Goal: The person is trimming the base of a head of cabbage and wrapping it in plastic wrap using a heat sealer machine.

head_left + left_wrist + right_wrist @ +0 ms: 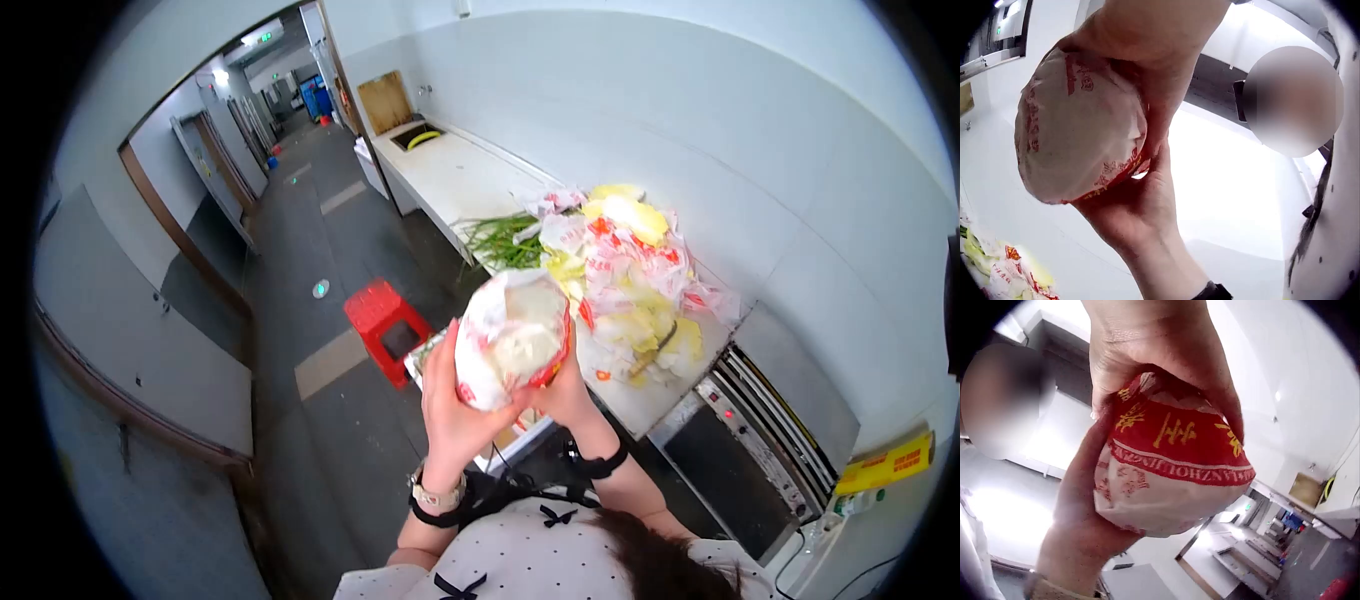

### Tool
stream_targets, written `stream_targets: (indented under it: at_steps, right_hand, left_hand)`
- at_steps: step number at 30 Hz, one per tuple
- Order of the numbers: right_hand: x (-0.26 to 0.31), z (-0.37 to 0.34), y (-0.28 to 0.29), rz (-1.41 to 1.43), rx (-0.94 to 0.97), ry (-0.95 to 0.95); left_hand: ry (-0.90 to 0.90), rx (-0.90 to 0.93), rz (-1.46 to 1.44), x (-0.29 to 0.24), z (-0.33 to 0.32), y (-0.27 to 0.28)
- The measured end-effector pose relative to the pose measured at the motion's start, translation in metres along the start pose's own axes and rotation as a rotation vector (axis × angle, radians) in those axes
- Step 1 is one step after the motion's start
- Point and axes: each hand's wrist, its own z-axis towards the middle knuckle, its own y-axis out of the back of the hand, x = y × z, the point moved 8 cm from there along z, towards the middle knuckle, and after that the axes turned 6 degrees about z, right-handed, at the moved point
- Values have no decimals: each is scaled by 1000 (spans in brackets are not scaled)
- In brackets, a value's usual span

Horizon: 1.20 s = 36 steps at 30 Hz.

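The left hand (455,412) and right hand (568,397) grip the wrapped cabbage (512,340) up beside the table (478,182), and squeezing too hard could rip its thin wrap.

Bright, cool light, bent toward black edges.
White glare backlights my wrist views, shading the wrapped bundle (1079,131); each has a round blurred patch (1293,101). A corridor lamp (220,76) flares.
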Motion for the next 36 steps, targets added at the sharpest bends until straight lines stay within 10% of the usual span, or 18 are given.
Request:
stream_targets:
  at_steps: [5,13,36]
  right_hand:
    - [2,-20,45,-8,-326,-73]
    - [13,-44,72,-7,-399,-140]
    - [70,-85,128,93,-508,-106]
  left_hand:
    - [15,402,-27,-11,-4,-45]
    - [15,516,-41,-12,-33,-77]
    - [37,198,-102,-25,-38,-114]
